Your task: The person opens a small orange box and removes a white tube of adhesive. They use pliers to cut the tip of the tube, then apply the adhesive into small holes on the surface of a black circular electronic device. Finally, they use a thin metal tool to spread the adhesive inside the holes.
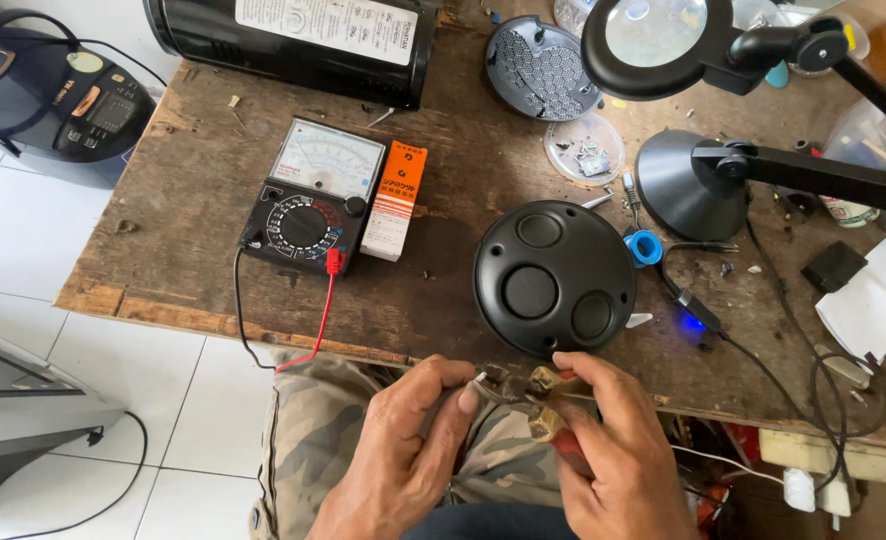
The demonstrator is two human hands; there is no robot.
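At the near edge of a worn wooden workbench [203, 170], the left hand [408, 440] pinches a thin wire [498, 395] while the right hand [613, 450] grips two brass-coloured fittings [546, 400], just near of a round black housing [555, 278], analog multimeter [311, 198] far left.

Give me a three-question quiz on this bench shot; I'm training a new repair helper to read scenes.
1. True or false: the analog multimeter lies left of the round black housing.
2. What colours are the two leads at the multimeter?
3. The left hand and right hand work: A) above the meter B) at the bench's near edge, over the lap C) under the magnifier lamp.

Key: 1 true; 2 red and black; 3 B.
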